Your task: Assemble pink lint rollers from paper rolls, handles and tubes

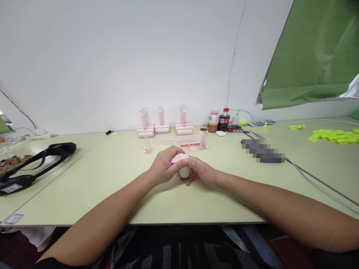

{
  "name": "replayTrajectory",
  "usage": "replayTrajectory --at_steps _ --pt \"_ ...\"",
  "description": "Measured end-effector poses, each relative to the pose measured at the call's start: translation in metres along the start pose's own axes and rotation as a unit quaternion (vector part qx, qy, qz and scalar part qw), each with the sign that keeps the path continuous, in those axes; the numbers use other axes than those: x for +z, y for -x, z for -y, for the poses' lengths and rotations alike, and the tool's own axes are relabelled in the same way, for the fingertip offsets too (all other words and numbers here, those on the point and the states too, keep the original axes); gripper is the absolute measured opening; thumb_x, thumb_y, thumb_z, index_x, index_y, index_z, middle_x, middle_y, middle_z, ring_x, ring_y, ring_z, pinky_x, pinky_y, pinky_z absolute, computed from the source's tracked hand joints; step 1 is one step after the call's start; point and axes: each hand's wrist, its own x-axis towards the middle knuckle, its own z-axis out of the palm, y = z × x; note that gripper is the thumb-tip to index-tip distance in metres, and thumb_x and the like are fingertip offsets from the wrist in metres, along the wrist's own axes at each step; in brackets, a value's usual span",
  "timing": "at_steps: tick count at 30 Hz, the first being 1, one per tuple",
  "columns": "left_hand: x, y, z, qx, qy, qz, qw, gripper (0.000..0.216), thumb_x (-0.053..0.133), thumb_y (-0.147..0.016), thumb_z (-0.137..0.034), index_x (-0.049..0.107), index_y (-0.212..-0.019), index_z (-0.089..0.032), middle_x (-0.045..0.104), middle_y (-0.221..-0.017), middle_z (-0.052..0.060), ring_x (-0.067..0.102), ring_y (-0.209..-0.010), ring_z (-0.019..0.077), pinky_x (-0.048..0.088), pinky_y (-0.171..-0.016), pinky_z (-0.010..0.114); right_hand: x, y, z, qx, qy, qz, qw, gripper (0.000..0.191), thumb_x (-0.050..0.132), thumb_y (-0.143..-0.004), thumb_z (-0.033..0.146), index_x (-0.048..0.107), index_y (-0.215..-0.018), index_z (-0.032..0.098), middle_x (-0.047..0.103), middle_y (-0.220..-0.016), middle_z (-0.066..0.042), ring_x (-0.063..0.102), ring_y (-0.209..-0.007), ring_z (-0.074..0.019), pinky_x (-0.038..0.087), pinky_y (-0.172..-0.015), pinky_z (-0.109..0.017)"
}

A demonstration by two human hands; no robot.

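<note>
Head view: both hands meet at table centre. Left hand (163, 167) curls shut over a pale pink, smooth rounded plastic piece (181, 164); right hand (201, 172) clamps it from 3 o'clock, fingers under. At 12 o'clock: pink roller stacks (164, 128), clear tubes (147, 145). Matte pale-green table (112, 179). Black strap (39, 158) at 9 o'clock.

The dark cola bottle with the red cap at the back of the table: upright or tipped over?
Upright. The dark cola bottle stands on the pale green table, red cap on top, beside an orange-brown bottle.
</note>
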Motion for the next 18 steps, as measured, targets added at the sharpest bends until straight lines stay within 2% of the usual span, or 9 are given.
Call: replayTrajectory --at_steps 8,15,18 --pt "-0.0001 -0.0001 0.0003 0.004 0.002 0.003 1.000 0.035 0.054 -0.088 -0.052 0.060 -0.100 -0.020 0.068 -0.089 0.004 0.064 -0.082 0.0187 0.050 -0.069 0.029 0.0001 0.0002 -0.0004 0.004 -0.003 -0.001 1.000 0.058 0.045 -0.085 0.071 0.058 -0.103 0.017 0.058 -0.084 -0.006 0.058 -0.071 -0.0156 0.054 -0.053 -0.025" --pt "-0.0011 -0.0015 0.0010 0.036 -0.010 0.001 0.999 0.042 0.074 -0.072 -0.049 0.058 -0.097 -0.019 0.067 -0.091 0.004 0.064 -0.081 0.0181 0.050 -0.069 0.028 0.0001 0.0003 0.0003 0.005 -0.002 -0.008 1.000 0.064 0.049 -0.079 0.075 0.059 -0.106 0.017 0.060 -0.091 -0.007 0.060 -0.075 -0.0169 0.054 -0.055 -0.026" --pt "-0.0008 -0.0017 -0.0005 0.030 -0.008 0.005 1.000 0.040 0.075 -0.071 -0.045 0.057 -0.095 -0.019 0.067 -0.089 0.003 0.064 -0.078 0.0171 0.049 -0.066 0.027 0.0003 0.0009 0.0011 0.008 0.000 -0.012 1.000 0.064 0.050 -0.079 0.075 0.059 -0.106 0.017 0.060 -0.090 -0.007 0.060 -0.076 -0.0173 0.054 -0.056 -0.026"
